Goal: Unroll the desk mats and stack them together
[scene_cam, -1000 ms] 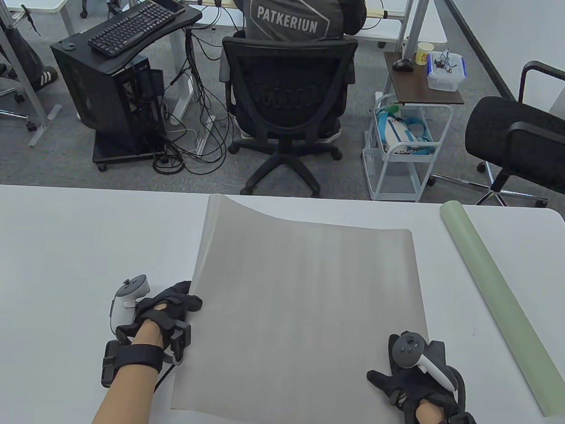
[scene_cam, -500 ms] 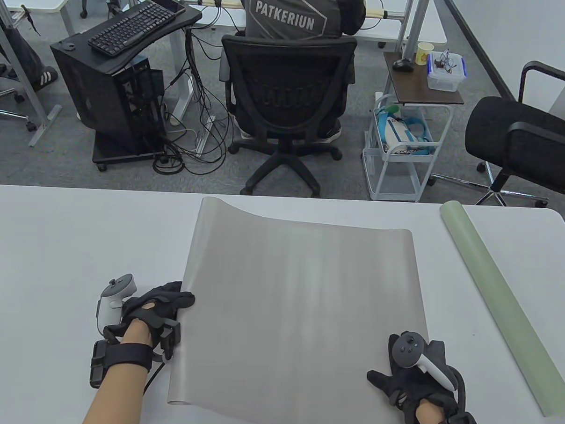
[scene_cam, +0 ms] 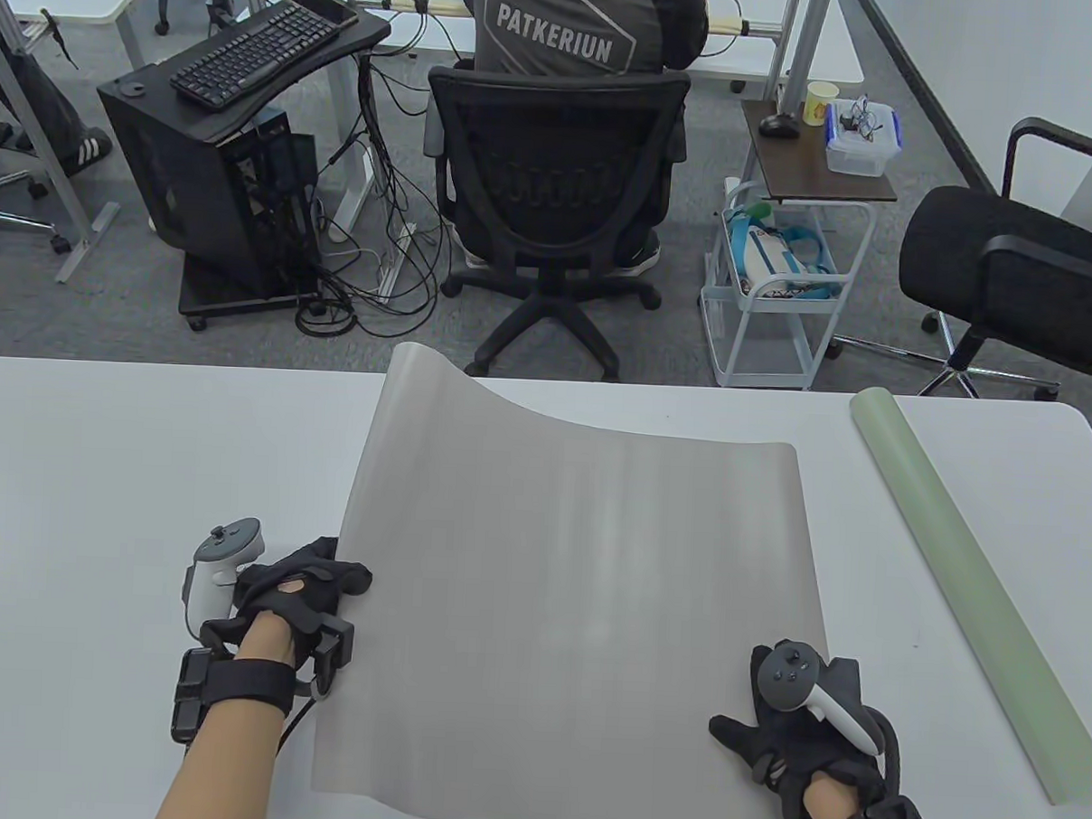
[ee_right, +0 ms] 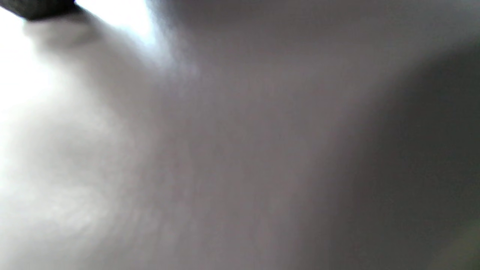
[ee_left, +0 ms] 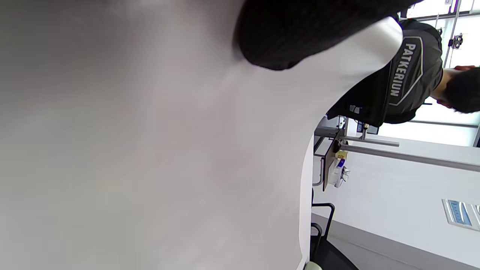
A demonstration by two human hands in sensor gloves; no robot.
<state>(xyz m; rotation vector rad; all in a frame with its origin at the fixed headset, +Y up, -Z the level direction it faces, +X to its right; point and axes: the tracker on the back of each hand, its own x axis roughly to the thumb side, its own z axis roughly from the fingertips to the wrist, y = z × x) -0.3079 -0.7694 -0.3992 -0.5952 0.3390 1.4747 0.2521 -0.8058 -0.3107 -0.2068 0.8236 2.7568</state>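
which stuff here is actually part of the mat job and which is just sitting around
Part of the job:
- grey mat, unrolled, far left corner curling up
- green mat, still rolled, on the table's right side
- left hand at the grey mat's left edge
- right hand on its near right corner

Just lying about:
- office chair
- keyboard
- paper cup
- white cart

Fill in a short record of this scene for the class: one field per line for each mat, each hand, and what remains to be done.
grey mat: unrolled on the table, far-left corner curled up off the surface
green mat: rolled up, lying at the table's right side, apart from the grey mat
left hand: grips the grey mat's left edge
right hand: rests on the grey mat's near-right corner
remaining: unroll the green mat, then stack the two
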